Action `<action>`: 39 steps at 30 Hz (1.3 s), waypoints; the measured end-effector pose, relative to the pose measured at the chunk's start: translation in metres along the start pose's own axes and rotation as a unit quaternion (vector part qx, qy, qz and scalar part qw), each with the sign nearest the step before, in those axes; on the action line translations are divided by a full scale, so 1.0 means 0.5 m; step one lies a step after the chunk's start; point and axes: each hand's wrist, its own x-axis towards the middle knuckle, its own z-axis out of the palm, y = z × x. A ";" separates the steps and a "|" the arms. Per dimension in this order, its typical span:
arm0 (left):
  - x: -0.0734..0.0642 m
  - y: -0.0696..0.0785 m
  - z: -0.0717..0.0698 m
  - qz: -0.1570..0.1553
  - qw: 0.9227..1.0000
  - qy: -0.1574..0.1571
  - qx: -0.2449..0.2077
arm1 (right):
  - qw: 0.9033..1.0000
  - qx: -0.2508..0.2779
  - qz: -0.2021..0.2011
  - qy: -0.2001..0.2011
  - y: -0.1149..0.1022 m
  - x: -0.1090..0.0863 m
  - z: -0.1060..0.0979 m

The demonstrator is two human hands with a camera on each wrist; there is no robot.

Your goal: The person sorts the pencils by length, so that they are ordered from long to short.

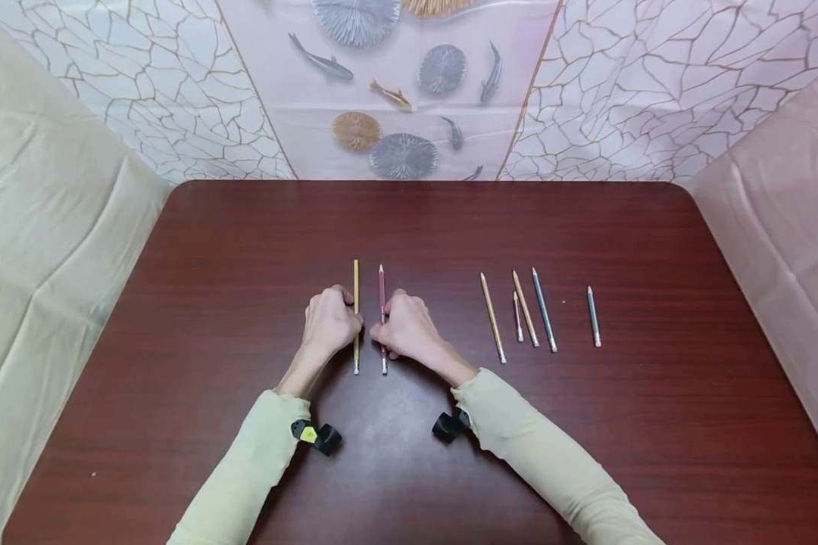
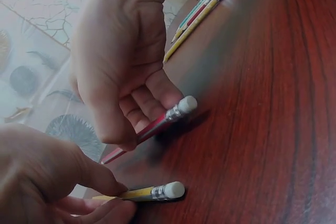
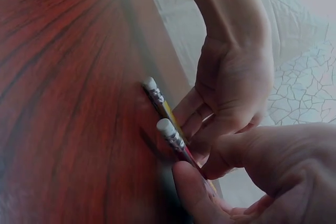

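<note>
My left hand [image 1: 332,318] pinches a yellow pencil [image 1: 356,284] between thumb and fingers. Its white eraser [image 2: 174,190] points toward my body, and its far end looks flat. Just to the right, a red pencil [image 1: 382,286] is held by my right hand [image 1: 412,327], its sharpened tip pointing away from me. The two pencils stand side by side, nearly parallel, with a narrow gap between them. In the left wrist view the red pencil's eraser end [image 2: 181,107] looks slightly raised off the table. Fingers hide the middle of both pencils.
On the right of the brown table [image 1: 300,227] lie two yellow pencils [image 1: 494,318] [image 1: 526,310], a short red pencil [image 1: 517,318], a long blue-green pencil [image 1: 544,310] and a shorter blue-green one [image 1: 594,318]. A patterned cloth [image 1: 409,113] hangs behind the table.
</note>
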 end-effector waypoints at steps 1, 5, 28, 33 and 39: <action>0.000 -0.001 0.000 0.004 1.000 0.004 -0.003 | 1.000 -0.002 -0.002 0.002 -0.001 0.001 0.002; 0.000 -0.006 -0.001 0.014 1.000 0.015 -0.011 | 1.000 -0.013 -0.012 0.009 -0.005 0.006 0.012; -0.002 -0.009 0.005 0.001 1.000 0.017 -0.024 | 0.994 -0.087 -0.043 0.042 -0.008 0.010 0.032; -0.004 -0.013 0.006 0.004 1.000 0.017 -0.021 | 0.993 -0.092 -0.049 0.045 -0.011 0.009 0.034; -0.004 -0.011 0.004 0.004 1.000 0.013 -0.016 | 0.994 -0.085 -0.050 0.042 -0.011 0.009 0.035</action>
